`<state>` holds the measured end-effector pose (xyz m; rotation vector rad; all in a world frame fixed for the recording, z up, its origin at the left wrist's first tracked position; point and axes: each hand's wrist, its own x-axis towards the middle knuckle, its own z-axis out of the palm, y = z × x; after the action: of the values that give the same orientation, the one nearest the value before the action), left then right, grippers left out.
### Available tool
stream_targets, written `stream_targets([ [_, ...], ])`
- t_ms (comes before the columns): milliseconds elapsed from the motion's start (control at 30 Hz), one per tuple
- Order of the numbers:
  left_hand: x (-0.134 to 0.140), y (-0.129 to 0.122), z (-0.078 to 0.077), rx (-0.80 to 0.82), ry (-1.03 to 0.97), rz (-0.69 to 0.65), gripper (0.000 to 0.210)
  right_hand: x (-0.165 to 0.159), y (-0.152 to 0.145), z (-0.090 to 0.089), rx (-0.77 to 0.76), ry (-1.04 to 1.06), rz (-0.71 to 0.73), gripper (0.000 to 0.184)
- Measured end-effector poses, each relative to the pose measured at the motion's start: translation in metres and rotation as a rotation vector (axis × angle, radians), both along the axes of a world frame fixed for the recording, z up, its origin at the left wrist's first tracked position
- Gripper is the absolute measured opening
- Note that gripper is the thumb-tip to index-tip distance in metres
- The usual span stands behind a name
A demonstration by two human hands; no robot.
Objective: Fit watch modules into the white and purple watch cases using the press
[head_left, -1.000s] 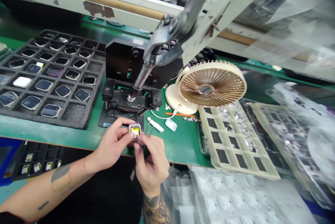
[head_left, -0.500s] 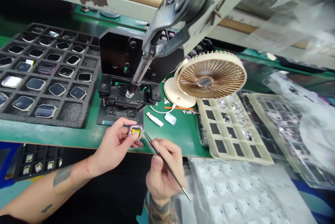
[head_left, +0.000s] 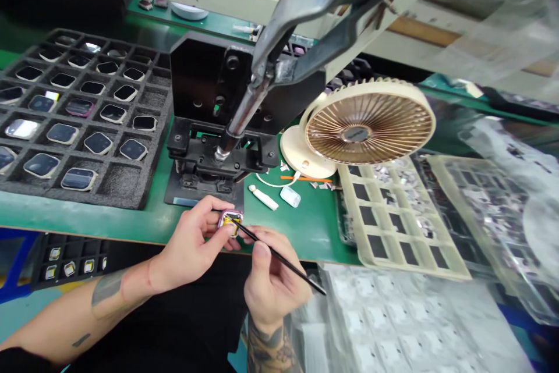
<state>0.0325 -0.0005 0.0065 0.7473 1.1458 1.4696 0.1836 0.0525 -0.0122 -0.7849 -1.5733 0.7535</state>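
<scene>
My left hand (head_left: 194,239) grips a small smartwatch case (head_left: 225,219) with a purple-pink rim between thumb and fingers, over the front edge of the green bench. The case is turned open side up and shows yellow and dark parts inside. My right hand (head_left: 277,280) is closed round dark tweezers (head_left: 283,259), held like a pen. Their tips reach into the case; whether they pinch a part there is too small to tell. Just behind the case stands a black hand press (head_left: 222,157) with a metal lever.
A black foam tray (head_left: 126,187) of watch bodies lies left. Behind the right hand are a cream fan (head_left: 371,123), a white tube (head_left: 263,197) and a small clear case (head_left: 290,196). Divided plastic boxes (head_left: 413,256) stand right; a white tray (head_left: 393,315) sits below the bench edge.
The tweezers' tips have moved left, from beside the watch case into it, and the tweezers lie at a flatter angle. The whole view has shifted slightly.
</scene>
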Motion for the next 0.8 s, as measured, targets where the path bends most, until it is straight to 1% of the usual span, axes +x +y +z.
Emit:
stream_targets([
  [67,0.000,0.000,0.000,0.006,-0.007,-0.010,0.027,-0.001,0.000,0.000,-0.043,0.022,-0.009,0.014],
  [100,0.000,-0.001,-0.001,0.007,-0.010,-0.011,0.027,0.000,-0.001,0.000,-0.041,0.029,-0.009,0.015],
  [233,0.002,-0.001,-0.002,-0.005,0.011,0.005,0.028,0.001,0.000,0.000,0.083,-0.007,0.034,0.025],
  [300,0.002,-0.002,-0.003,-0.008,0.020,0.003,0.029,0.000,0.000,0.000,0.094,-0.014,0.032,0.024],
  [333,0.002,-0.002,-0.004,-0.007,0.018,-0.003,0.029,-0.001,0.001,0.000,0.054,-0.001,0.028,0.021],
  [400,0.001,-0.003,-0.005,-0.001,0.012,-0.014,0.030,-0.005,0.000,0.001,-0.110,0.074,0.048,0.016],
  [467,0.000,-0.004,-0.006,0.011,0.008,-0.014,0.030,-0.007,-0.002,0.003,-0.288,0.184,0.124,0.014],
  [500,0.000,-0.004,-0.006,0.022,0.012,-0.011,0.030,-0.006,-0.003,0.004,-0.342,0.227,0.176,0.015],
  [533,0.000,-0.004,-0.006,0.033,0.015,-0.007,0.032,-0.004,-0.005,0.006,-0.360,0.250,0.222,0.015],
  [567,0.000,-0.003,-0.005,0.039,0.018,-0.006,0.035,-0.001,-0.007,0.008,-0.340,0.255,0.248,0.015],
  [600,0.000,-0.002,-0.005,0.036,0.019,-0.005,0.038,0.003,-0.009,0.009,-0.285,0.244,0.251,0.014],
  [633,-0.001,-0.002,-0.005,0.028,0.018,-0.002,0.042,0.007,-0.009,0.010,-0.208,0.231,0.225,0.013],
  [700,-0.001,0.000,-0.003,0.001,0.005,0.008,0.045,0.016,-0.005,0.011,-0.063,0.209,0.100,0.014],
  [733,-0.001,0.001,-0.002,-0.006,-0.005,0.012,0.044,0.019,-0.001,0.011,-0.021,0.197,0.027,0.014],
  [800,-0.003,0.003,0.000,-0.004,-0.026,0.020,0.043,0.022,0.008,0.008,-0.033,0.156,-0.048,0.014],
])
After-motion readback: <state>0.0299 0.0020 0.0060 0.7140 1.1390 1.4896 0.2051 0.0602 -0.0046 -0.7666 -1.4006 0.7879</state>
